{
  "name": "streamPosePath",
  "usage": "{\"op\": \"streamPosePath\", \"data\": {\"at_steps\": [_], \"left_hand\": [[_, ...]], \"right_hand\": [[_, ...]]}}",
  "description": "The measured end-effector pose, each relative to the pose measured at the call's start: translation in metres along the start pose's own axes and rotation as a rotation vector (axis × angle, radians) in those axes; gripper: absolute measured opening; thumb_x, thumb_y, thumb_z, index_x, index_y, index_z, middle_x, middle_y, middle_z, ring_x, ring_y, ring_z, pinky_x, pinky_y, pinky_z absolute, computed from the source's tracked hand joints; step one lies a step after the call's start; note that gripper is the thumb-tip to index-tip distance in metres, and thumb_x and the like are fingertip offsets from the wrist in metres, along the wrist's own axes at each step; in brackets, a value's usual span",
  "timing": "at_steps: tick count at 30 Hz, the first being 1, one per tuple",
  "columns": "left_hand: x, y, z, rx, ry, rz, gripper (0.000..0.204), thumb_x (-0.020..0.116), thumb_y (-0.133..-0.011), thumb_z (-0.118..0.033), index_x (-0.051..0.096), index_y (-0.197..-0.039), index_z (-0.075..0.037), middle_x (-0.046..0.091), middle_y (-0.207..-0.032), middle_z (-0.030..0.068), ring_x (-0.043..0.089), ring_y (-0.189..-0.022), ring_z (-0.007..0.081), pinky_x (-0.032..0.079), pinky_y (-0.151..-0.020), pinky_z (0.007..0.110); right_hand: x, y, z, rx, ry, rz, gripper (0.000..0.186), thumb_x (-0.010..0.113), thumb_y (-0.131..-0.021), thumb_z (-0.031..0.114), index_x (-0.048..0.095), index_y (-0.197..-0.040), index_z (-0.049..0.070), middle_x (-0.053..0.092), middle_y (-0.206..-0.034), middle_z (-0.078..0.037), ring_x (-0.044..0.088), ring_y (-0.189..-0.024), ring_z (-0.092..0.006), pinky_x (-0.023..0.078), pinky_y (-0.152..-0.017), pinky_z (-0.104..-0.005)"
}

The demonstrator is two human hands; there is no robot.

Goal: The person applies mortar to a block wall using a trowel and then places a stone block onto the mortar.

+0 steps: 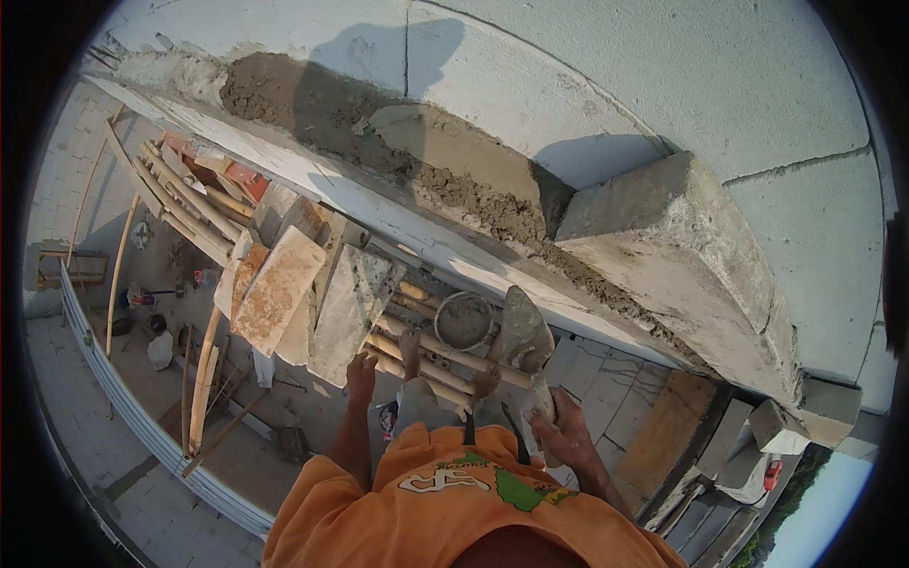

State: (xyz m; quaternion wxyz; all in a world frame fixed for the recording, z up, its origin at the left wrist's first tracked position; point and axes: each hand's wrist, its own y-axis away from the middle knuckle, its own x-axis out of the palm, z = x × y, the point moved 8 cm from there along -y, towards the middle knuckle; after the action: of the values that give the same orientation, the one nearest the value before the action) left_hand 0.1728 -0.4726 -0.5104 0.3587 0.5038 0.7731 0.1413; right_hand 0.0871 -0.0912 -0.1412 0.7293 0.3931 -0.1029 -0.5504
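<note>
Gripping the trowel (524, 331) with the right hand (561, 428), just right of the mortar bucket (464, 322), lengthwise and blade-first toward the mortar bed (483, 201) beyond it. Dangling the left hand (361, 369) left of the bucket, farther from the trowel; can't tell if spread or curled, tbh.

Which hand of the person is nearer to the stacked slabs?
Left: the left hand is close beside the stacked slabs; the right hand is farther right, holding the trowel.
</note>
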Motion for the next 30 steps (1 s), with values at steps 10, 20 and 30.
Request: {"op": "streamPosePath", "data": {"at_steps": [10,20,30], "left_hand": [[0.168,0.072,0.126,-0.291,-0.511,0.164,0.068,0.074,-0.080,-0.038,0.055,-0.138,-0.008,0.046,-0.146,0.0212,0.040,-0.138,0.0378,0.037,-0.108,0.057],[0.183,0.069,0.170,-0.348,-0.597,0.122,0.076,0.078,-0.074,-0.044,0.055,-0.137,-0.009,0.039,-0.151,0.0206,0.035,-0.140,0.0401,0.035,-0.108,0.058],[0.182,0.070,0.174,-0.243,-0.640,0.089,0.073,0.080,-0.071,-0.045,0.059,-0.131,-0.008,0.042,-0.146,0.0225,0.036,-0.138,0.0409,0.034,-0.106,0.059]], "right_hand": [[0.033,-0.272,-0.313,-0.074,0.958,0.145,0.047,0.068,-0.087,0.029,0.057,-0.117,-0.005,0.067,-0.099,-0.025,0.067,-0.090,-0.0423,0.052,-0.078,-0.0510],[0.150,-0.539,-0.500,-0.065,1.180,0.156,0.033,0.062,-0.089,0.028,0.062,-0.107,0.000,0.069,-0.100,-0.025,0.067,-0.094,-0.0436,0.054,-0.080,-0.0533],[0.229,-0.573,-0.580,0.124,0.945,0.080,0.036,0.067,-0.083,0.030,0.068,-0.102,-0.001,0.069,-0.100,-0.026,0.065,-0.098,-0.0456,0.051,-0.085,-0.0537]]}}
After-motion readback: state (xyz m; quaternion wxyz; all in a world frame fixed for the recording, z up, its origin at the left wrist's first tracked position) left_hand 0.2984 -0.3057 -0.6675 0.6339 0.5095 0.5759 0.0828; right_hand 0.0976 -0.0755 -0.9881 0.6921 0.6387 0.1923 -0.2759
